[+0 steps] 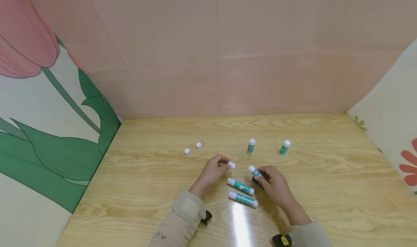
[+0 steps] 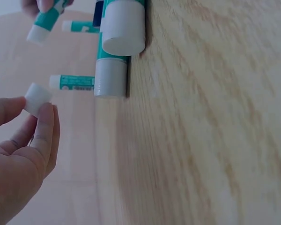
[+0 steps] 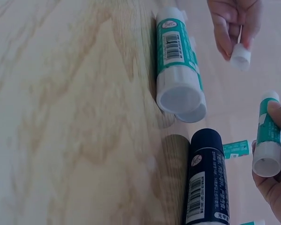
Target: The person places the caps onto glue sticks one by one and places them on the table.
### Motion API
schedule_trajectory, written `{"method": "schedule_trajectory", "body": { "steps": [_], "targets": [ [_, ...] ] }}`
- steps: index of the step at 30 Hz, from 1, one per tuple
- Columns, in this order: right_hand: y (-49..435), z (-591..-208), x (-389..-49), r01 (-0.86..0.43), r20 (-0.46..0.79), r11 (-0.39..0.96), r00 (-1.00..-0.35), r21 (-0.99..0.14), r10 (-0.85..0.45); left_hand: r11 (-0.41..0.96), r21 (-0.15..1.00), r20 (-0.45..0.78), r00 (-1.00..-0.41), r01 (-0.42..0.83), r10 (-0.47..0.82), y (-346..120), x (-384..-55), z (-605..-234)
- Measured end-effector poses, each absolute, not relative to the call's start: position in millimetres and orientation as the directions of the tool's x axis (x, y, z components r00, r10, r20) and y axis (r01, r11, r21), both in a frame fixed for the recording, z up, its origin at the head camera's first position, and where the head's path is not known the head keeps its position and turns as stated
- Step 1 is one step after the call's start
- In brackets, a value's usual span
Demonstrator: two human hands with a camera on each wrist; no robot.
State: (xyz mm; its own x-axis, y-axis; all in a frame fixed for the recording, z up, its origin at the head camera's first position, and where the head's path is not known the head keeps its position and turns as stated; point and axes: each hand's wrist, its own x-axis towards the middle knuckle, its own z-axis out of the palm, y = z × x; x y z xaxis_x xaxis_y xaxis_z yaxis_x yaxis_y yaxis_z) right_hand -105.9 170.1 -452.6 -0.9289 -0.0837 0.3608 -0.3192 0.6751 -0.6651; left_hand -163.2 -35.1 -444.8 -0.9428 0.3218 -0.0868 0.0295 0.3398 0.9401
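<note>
My left hand pinches a small white cap between thumb and fingertips, raised over the table. In my right hand is a green-and-white glue stick, gripped round its middle. Its white far end tilts up toward the left, apart from the cap. Just under the right hand lies a dark blue glue stick, mostly hidden in the head view. Between the forearms, two green glue sticks lie side by side, the farther one close behind the nearer one.
Beyond the hands, two green glue sticks stand upright, one in the middle and one to the right. Two white caps, one nearer and one farther, sit at the back left. A pink wall panel borders the wooden table.
</note>
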Motion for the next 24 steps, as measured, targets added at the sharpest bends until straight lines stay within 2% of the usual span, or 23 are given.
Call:
{"method": "schedule_trajectory", "body": {
  "steps": [5,14,24],
  "targets": [
    [167.0,-452.5,-105.6,-0.315,0.359,0.673,-0.93,-0.669,-0.078,0.362,0.931,-0.084,-0.944,0.04,0.32,-32.6,-160.1,-444.3],
    [165.9,-454.4,-104.3,-0.334,0.36,0.673,-0.927,-0.66,-0.107,0.314,0.947,-0.041,-0.944,0.068,0.329,-28.6,-159.7,-451.2],
    [162.8,-454.1,-102.9,-0.331,0.333,0.657,-0.934,-0.677,-0.127,0.313,0.948,-0.064,-0.935,0.052,0.349,-27.9,-155.6,-450.4]
  ]
}}
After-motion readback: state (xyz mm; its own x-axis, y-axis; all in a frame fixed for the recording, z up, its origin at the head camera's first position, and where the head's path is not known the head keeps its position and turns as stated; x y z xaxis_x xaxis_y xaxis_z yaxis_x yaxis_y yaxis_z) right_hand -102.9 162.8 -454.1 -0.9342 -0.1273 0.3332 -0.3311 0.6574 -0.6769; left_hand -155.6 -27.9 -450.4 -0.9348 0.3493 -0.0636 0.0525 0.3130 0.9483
